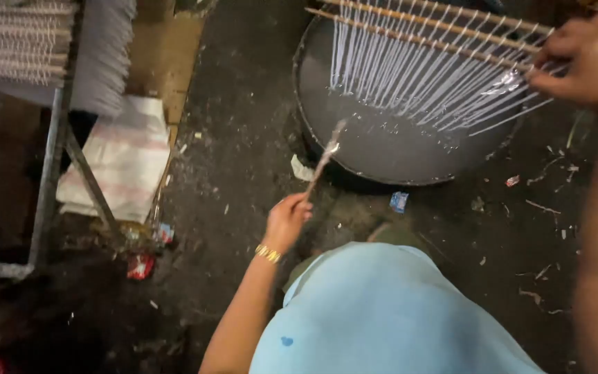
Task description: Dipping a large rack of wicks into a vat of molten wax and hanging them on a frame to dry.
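Note:
A round black basin (pixel 300 83) of grey liquid sits on the dark floor at top centre. My right hand (pixel 588 61) grips the end of a wooden slat frame (pixel 423 29) held over the basin. Several thin coated sticks (pixel 410 79) hang from the frame, their tips at the liquid surface. My left hand (pixel 286 220), with a gold bangle at the wrist, holds a single thin stick (pixel 327 156) whose far end reaches over the basin's near rim into the liquid. My light blue garment (pixel 382 318) fills the bottom centre.
A metal rack (pixel 50 173) at the left carries rows of grey sticks (pixel 15 41). A white striped sack (pixel 122 159) and cardboard (pixel 164 55) lie beside it. Small litter dots the floor, including a red wrapper (pixel 140 265) and a blue wrapper (pixel 399 201).

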